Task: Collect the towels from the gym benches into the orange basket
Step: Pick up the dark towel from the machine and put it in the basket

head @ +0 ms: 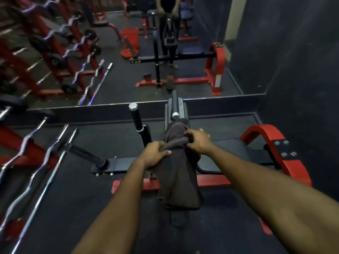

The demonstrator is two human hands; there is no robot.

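Observation:
A dark brown towel [178, 176] hangs in front of me, bunched at its top and drooping down toward the floor. My left hand [156, 153] grips the towel's upper left edge, thumb laid across the cloth. My right hand [199, 141] pinches the upper right edge with curled fingers. Both hands hold it above a black padded gym bench [229, 149] with a red frame [264, 132]. The orange basket is out of view.
A wall mirror [128, 52] stands just beyond the bench and reflects the machine and a standing person. Curl bars on a red rack [33, 153] line the left side. Black posts with chrome caps [135, 118] rise from the machine. Dark rubber floor [82, 198] lies below.

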